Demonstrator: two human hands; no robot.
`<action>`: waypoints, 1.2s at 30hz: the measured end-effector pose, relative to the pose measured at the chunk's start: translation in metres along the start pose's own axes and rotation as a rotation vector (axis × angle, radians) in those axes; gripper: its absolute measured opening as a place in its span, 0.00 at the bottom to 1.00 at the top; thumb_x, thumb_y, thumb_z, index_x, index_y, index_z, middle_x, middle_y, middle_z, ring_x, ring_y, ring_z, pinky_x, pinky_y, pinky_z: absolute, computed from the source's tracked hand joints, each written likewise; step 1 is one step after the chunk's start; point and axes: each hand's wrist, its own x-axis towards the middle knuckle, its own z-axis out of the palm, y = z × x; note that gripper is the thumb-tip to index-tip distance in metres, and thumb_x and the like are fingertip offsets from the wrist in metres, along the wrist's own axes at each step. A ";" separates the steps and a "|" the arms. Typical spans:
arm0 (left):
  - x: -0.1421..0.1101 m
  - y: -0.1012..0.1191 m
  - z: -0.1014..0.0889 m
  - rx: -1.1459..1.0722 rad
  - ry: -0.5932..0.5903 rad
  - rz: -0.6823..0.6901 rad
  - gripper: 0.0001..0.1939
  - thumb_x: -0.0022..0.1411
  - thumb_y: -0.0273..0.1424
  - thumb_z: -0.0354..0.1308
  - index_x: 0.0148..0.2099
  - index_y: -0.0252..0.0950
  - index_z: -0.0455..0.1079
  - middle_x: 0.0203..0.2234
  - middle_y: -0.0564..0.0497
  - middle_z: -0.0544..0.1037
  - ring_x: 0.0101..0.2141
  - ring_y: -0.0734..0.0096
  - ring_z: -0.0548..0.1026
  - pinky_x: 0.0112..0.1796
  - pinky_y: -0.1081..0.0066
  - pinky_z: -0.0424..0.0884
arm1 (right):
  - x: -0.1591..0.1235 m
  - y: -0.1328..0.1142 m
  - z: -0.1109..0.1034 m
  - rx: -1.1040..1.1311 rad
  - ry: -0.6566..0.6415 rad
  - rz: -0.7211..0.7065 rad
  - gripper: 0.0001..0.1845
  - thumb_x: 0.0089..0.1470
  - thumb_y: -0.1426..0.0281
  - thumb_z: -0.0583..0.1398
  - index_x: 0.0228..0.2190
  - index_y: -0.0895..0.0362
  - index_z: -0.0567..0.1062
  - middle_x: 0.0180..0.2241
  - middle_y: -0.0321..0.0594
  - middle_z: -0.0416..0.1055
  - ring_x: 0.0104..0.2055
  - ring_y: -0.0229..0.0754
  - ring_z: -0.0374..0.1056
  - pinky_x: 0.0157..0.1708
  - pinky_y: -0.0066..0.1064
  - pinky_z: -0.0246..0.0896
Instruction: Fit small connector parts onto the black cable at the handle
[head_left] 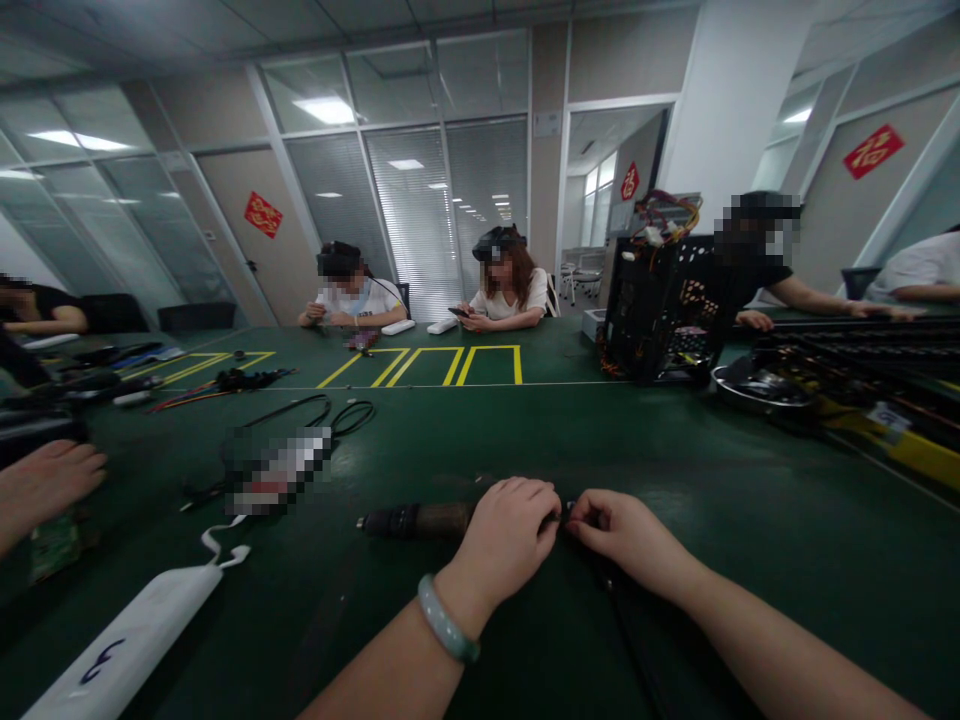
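left hand point(506, 535) clamped on dark cylindrical part point(416, 521) | right hand point(626, 540) pinching small black piece point(572, 514) | near side, green workbench point(300, 640)

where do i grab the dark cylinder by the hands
Probably around its bare middle, on the dark cylinder, coming from above on the tip side: it lies flat and slim on the table, and its other end runs under the left hand, beside the right hand.
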 end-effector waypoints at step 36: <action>0.000 -0.005 0.008 0.003 -0.026 -0.041 0.04 0.59 0.27 0.57 0.38 0.39 0.67 0.35 0.53 0.74 0.38 0.65 0.71 0.44 0.63 0.65 | 0.003 0.005 0.004 0.000 0.030 -0.015 0.04 0.54 0.69 0.60 0.29 0.56 0.74 0.27 0.33 0.72 0.29 0.37 0.66 0.27 0.24 0.56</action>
